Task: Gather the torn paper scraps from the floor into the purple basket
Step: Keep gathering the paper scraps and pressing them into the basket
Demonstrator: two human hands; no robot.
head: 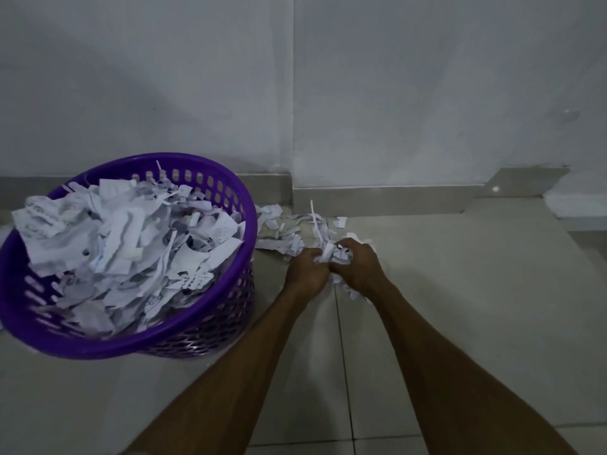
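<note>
The basket [184, 326] is bright purple, and its wall has rows of little holes like a net. The paper bits inside it [131, 251] are white with small dark marks and some thin blue lines. The paper bits on the floor [289, 231] are white too. The floor [460, 290] is pale grey squares with thin dark lines between them. The wall [394, 93] is plain whitish grey, with a darker grey strip along the bottom
</note>
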